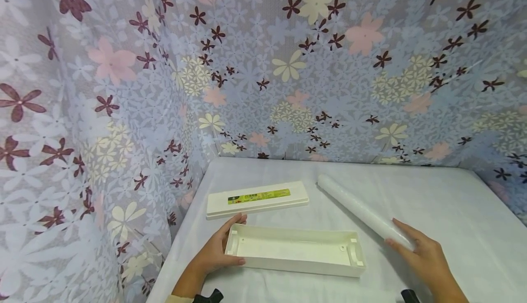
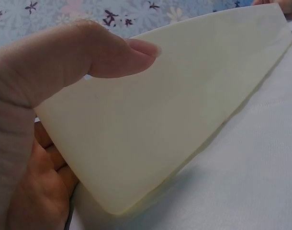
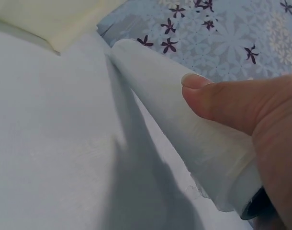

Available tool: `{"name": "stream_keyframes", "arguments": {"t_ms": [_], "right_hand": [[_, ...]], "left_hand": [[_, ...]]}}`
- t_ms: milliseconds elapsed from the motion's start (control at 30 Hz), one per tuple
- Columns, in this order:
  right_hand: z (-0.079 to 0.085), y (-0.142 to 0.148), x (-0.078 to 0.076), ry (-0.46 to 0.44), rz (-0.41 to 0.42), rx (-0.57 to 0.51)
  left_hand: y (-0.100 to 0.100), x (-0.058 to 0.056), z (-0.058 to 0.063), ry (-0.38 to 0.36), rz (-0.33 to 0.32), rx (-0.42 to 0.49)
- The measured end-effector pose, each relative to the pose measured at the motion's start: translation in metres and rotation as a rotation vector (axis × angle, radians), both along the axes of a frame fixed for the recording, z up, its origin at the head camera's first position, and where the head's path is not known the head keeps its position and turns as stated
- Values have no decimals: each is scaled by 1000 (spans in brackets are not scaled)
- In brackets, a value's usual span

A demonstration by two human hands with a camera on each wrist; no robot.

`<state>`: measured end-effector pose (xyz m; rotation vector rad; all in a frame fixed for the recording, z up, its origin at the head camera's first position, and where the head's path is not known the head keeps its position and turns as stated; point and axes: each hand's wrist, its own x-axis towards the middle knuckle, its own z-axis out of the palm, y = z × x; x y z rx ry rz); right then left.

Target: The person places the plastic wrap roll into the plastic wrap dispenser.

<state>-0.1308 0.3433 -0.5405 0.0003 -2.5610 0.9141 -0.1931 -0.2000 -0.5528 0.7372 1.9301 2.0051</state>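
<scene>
My left hand (image 1: pixel 214 250) holds the left end of a long cream plastic box (image 1: pixel 302 266), whose hollow side faces up. Its thumb lies along the near wall, and the other fingers are round the end; the left wrist view shows the thumb on the smooth box wall (image 2: pixel 151 110). A roll of cling film (image 1: pixel 362 207) slants across the right side, and my right hand (image 1: pixel 426 257) grips its near end. Up close in the right wrist view, the thumb presses on the film roll (image 3: pixel 160 91), and a loose film edge shows near the core.
Behind the box lies a cream lid (image 1: pixel 257 204) with a yellow-green label (image 1: pixel 259 196). Everything sits on a white-covered table (image 1: pixel 465 202). Floral curtains (image 1: pixel 247 65) rise along the back and left side of the table.
</scene>
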Motion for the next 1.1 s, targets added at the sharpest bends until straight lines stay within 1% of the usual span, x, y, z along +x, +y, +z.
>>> {"name": "stream_keyframes", "arguments": {"t_ms": [167, 333, 467, 700, 867, 1100], "right_hand": [[1, 1, -5, -33, -10, 1], [2, 1, -6, -29, -8, -1], [7, 2, -8, -28, -4, 12], [19, 7, -10, 58, 23, 29], [25, 8, -11, 60, 24, 38], [33, 5, -15, 129, 62, 21]], "left_hand": [[-1, 1, -2, 4, 3, -3], [-1, 1, -3, 0, -2, 5], [0, 0, -3, -7, 1, 13], [0, -1, -2, -8, -6, 18], [-1, -1, -1, -17, -18, 19], [-1, 0, 0, -24, -25, 32]]}}
